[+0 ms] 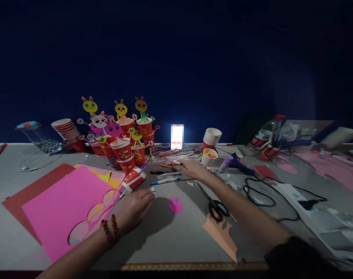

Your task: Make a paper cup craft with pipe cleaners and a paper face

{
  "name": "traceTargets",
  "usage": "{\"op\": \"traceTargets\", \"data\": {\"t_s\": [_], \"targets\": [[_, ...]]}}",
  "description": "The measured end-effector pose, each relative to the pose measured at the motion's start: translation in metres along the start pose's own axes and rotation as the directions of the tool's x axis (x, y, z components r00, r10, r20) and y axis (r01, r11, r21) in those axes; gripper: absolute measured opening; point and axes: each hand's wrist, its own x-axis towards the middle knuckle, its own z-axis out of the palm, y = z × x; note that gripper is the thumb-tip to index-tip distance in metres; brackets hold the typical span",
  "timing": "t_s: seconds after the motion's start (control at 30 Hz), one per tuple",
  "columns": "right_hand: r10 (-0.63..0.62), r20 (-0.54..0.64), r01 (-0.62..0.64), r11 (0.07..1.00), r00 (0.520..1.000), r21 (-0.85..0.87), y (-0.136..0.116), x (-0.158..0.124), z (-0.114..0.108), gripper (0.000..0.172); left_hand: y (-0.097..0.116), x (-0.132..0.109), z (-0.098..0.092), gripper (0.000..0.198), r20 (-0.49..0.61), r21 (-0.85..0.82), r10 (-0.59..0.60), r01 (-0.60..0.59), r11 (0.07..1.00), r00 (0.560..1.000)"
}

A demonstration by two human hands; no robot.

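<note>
My left hand (137, 205), with a beaded bracelet (109, 228) at the wrist, rests low over the table with its fingers curled together. Nothing shows in it. Right of it lies a pink paper disc (175, 205) with two blue spots. A red paper cup (133, 180) lies on its side just behind this hand. My right hand (191, 169) reaches forward to the pens and fuzzy craft stems (167, 156), its fingers closed. A small dark tip shows at its fingertips; the rest is hidden. A blue-and-white marker (165, 181) lies in front of it.
Black-handled scissors (217, 209) lie beneath my right forearm, touching a cut orange paper (221, 234). Pink paper sheets (69, 205) cover the left. Decorated cup figures (121, 147) stand at the back. A white cup (209, 158) holds colourful bits. A power strip (307, 213) with cables lies right.
</note>
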Motion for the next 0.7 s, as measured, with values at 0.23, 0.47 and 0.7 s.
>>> {"op": "traceTargets", "data": {"t_s": [0.23, 0.47, 0.7], "targets": [[0.088, -0.02, -0.089, 0.994, 0.996, -0.068, -0.022, -0.034, -0.022, 0.044, 0.012, 0.006, -0.009, 0.03, -0.104, 0.057, -0.002, 0.008, 0.998, 0.995], [-0.268, 0.266, 0.041, 0.771, 0.926, 0.635, -0.066, -0.074, -0.03, 0.066, 0.039, 0.049, -0.034, 0.021, 0.003, 0.226, 0.185, -0.181, 0.957, 0.983], [-0.023, 0.061, -0.047, 0.392, 0.998, 0.919, -0.049, -0.091, -0.031, 0.025, 0.033, 0.047, -0.027, 0.028, -0.13, 0.07, 0.078, -0.069, 0.995, 0.988]]}}
